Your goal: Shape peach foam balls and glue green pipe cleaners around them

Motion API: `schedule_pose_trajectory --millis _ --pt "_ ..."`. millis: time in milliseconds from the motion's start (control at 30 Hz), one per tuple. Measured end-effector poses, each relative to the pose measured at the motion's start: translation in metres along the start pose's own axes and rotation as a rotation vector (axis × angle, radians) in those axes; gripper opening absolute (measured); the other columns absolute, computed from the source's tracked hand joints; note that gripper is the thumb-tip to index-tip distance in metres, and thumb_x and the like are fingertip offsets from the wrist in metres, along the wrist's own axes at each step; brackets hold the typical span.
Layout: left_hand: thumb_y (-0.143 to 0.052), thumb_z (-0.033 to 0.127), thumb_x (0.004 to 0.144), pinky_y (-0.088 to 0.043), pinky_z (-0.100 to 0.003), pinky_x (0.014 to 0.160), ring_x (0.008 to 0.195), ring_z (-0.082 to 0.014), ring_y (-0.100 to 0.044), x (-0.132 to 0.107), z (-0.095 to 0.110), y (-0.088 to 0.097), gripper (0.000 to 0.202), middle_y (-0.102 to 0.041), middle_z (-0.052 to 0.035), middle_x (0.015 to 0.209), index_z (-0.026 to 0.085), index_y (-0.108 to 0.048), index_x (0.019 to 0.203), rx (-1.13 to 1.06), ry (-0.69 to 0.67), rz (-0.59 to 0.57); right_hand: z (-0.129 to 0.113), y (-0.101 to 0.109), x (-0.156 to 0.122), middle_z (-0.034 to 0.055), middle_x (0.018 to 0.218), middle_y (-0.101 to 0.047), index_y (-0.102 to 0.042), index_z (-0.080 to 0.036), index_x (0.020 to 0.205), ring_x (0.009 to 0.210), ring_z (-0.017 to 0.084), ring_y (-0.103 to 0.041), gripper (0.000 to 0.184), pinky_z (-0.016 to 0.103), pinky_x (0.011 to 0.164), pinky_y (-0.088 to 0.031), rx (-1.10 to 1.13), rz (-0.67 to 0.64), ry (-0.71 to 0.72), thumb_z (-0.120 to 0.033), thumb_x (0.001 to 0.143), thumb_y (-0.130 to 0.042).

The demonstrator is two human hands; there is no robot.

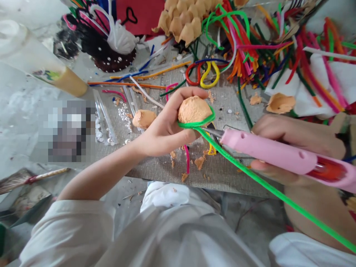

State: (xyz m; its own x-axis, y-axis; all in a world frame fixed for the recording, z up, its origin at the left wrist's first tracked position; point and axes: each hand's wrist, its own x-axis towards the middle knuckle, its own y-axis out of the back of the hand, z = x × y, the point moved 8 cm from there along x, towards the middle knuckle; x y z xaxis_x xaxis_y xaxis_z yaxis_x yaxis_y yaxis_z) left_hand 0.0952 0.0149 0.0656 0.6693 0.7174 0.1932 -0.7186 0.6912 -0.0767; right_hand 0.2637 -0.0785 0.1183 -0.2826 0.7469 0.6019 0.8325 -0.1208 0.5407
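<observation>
My left hand [167, 124] grips an orange egg-carton cup [194, 109] with a green pipe cleaner [250, 174] looped round its rim. The pipe cleaner's long tail runs down to the lower right. My right hand [292, 142] is wrapped round a pink glue gun [267, 150], whose metal nozzle touches the cup's edge where the green loop sits. Both hands hover above a grey woven mat [222, 170].
A second orange cup [143, 118] lies on the mat, another [280, 102] to the right. Heaps of coloured pipe cleaners [250, 40], an egg carton [183, 18], loose pearl beads [122, 113], a clear bottle [36, 59] and carton scraps lie around.
</observation>
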Motion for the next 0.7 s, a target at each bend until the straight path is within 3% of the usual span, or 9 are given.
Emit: schedule_pose_trajectory --millis 300,500,633,700 --pt "-0.086 0.04 0.075 -0.067 -0.031 0.085 0.1 -0.0221 -0.076 0.0016 -0.0004 -0.0003 0.056 -0.072 -0.001 0.105 0.032 -0.064 0.125 0.016 -0.032 -0.018 0.0014 0.0 0.0002 -0.0026 0.063 -0.049 -0.053 -0.022 0.072 0.054 0.011 -0.045 0.041 0.029 0.049 -0.031 -0.024 0.008 -0.011 -0.051 0.084 -0.08" --pt "-0.086 0.048 0.073 -0.067 -0.03 0.083 0.106 -0.0241 -0.077 0.0009 0.0032 0.0018 0.061 -0.073 -0.0021 0.108 0.03 -0.064 0.126 0.096 -0.032 0.023 -0.001 0.0002 0.0007 -0.002 0.064 -0.049 -0.053 -0.021 0.073 0.055 0.011 -0.045 0.038 0.03 0.049 -0.031 -0.012 0.006 0.021 -0.042 0.081 -0.083" --pt "-0.089 0.049 0.067 -0.067 -0.035 0.089 0.119 -0.0302 -0.073 0.0019 0.0004 0.0051 0.063 -0.071 -0.0025 0.106 0.028 -0.067 0.122 0.076 0.004 0.063 0.0022 0.0006 -0.0006 -0.0022 0.063 -0.046 -0.049 -0.022 0.074 0.056 0.011 -0.043 0.039 0.031 0.052 -0.031 -0.061 0.0 -0.02 -0.05 0.092 -0.071" --pt "-0.089 0.046 0.067 -0.067 -0.036 0.089 0.117 -0.0305 -0.074 0.0027 -0.0015 0.004 0.063 -0.071 -0.0026 0.107 0.028 -0.066 0.123 0.052 0.008 0.043 0.0027 0.0017 -0.001 -0.0021 0.063 -0.047 -0.048 -0.023 0.073 0.056 0.012 -0.043 0.04 0.032 0.052 -0.031 -0.066 0.01 -0.028 -0.05 0.09 -0.073"
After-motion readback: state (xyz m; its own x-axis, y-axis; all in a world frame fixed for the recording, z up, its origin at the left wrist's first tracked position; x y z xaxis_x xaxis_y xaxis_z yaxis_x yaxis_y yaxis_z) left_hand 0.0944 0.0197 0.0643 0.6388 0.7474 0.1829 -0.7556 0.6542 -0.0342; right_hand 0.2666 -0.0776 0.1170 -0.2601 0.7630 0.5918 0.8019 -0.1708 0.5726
